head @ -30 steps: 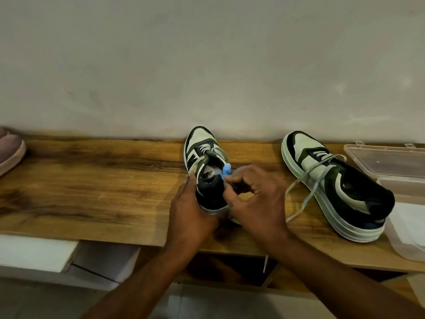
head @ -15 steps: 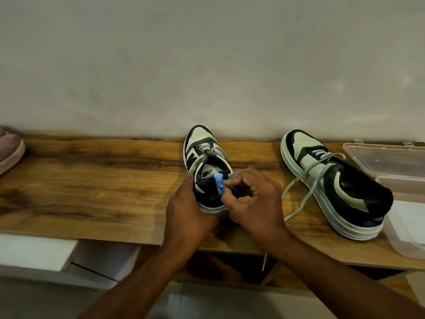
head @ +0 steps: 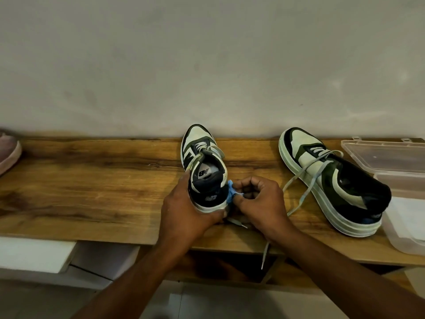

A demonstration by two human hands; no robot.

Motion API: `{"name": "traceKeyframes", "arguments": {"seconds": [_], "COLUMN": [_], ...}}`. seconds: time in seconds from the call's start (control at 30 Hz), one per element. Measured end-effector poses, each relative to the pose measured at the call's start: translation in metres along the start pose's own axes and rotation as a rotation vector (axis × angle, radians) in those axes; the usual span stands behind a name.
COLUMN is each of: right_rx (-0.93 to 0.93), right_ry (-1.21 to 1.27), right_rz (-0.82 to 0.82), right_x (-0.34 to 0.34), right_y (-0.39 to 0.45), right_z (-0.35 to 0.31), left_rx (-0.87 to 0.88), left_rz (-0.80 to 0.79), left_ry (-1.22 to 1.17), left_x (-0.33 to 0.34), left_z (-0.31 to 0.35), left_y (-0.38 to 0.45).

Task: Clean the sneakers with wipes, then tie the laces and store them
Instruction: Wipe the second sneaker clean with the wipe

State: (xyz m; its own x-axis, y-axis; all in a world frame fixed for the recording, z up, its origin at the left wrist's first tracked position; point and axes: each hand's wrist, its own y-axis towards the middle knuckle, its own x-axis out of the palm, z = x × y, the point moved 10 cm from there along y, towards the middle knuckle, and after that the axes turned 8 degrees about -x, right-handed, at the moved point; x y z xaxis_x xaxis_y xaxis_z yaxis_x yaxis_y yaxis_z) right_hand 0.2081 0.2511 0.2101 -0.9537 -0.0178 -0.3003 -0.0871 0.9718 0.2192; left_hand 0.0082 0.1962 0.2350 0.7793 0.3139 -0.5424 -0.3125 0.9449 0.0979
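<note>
A black-and-pale-green sneaker (head: 205, 171) is stood upright near the middle of the frame on a wooden shelf (head: 92, 192), toe pointed at the grey wall (head: 207, 61), and it's gripped at the heel by the left hand (head: 184, 210), with the fingers wrapped under the sole and the thumb up along its left side. A small blue wipe (head: 230, 194) is pinched between the thumb and curled fingers of the right hand (head: 259, 203) and is pressed against the right side of the heel. A loose lace end (head: 236, 222) is seen on the wood just below the hands. The second sneaker (head: 331, 180) is set right of centre, tipped onto its side, with its laces (head: 305, 178) undone and trailed across the shelf. A clear plastic box (head: 391, 162) is parked at the right edge, touching or nearly touching that shoe's heel. At the far left edge, a bit of a pinkish shoe (head: 8, 150) is cut off.
</note>
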Motion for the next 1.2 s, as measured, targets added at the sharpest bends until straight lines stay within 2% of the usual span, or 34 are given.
{"name": "traceKeyframes", "arguments": {"seconds": [0.13,0.27,0.37,0.5,0.67,0.73,0.8,0.93,1.2], "right_rx": [-0.03,-0.257,-0.329,-0.428,-0.313,-0.276,-0.236,-0.194,-0.426], "right_ry": [0.027,-0.028,-0.024,-0.007,0.044,0.054,0.06,0.004,-0.098], "right_rz": [-0.025,-0.061,-0.032,0.013,0.045,0.076,0.119,0.19,0.203], "right_x": [0.005,0.019,0.02,0.016,0.012,0.006,-0.003,-0.019,0.004], "right_y": [-0.004,-0.022,-0.027,-0.028,-0.028,-0.025,-0.018,-0.001,-0.011], "right_z": [-0.007,-0.036,-0.046,-0.06,-0.05,-0.046,-0.039,-0.028,-0.058], "left_rx": [-0.045,-0.059,-0.061,-0.074,-0.068,-0.085,-0.095,-0.099,0.013], "left_rz": [0.021,0.028,-0.019,-0.148,-0.42,-0.456,-0.393,-0.11,-0.007], "left_ry": [-0.055,-0.097,-0.147,-0.286,-0.288,-0.243,-0.174,-0.115,0.031], "left_x": [-0.007,-0.014,-0.014,-0.011,-0.001,-0.003,-0.013,-0.044,-0.03], "left_z": [0.001,0.001,0.002,-0.002,-0.008,-0.011,-0.015,-0.016,-0.014], "left_y": [0.002,0.001,0.002,0.008,0.017,0.021,0.028,0.027,0.002]}}
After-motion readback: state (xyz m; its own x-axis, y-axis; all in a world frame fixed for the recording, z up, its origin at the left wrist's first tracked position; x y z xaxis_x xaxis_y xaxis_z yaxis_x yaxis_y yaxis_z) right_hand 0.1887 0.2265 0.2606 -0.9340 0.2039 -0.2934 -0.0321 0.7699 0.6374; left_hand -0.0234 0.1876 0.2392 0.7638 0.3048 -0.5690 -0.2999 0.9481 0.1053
